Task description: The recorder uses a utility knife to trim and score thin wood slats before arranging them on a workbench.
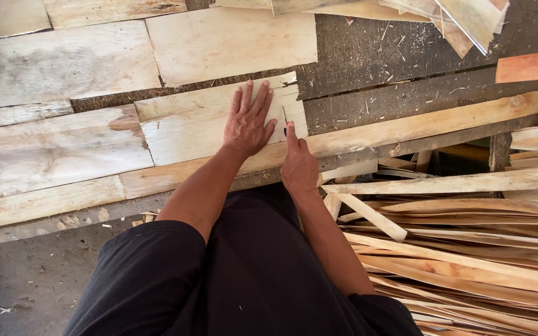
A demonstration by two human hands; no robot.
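My left hand (248, 120) lies flat, fingers spread, on a pale thin wood veneer sheet (182, 127) resting on the dark workbench (368, 56). Just to its right, my right hand (298, 165) grips a small knife (285, 118) with a thin blade, index finger stretched along it. The blade tip touches the sheet near its right edge. A long narrow wooden strip (431, 121) runs from under my right hand toward the upper right.
More veneer sheets (63, 68) cover the bench to the left and top. A heap of cut veneer strips (468, 249) lies at the lower right. Loose sheets (462, 18) overhang at top right. Bare gritty floor (26, 280) shows at lower left.
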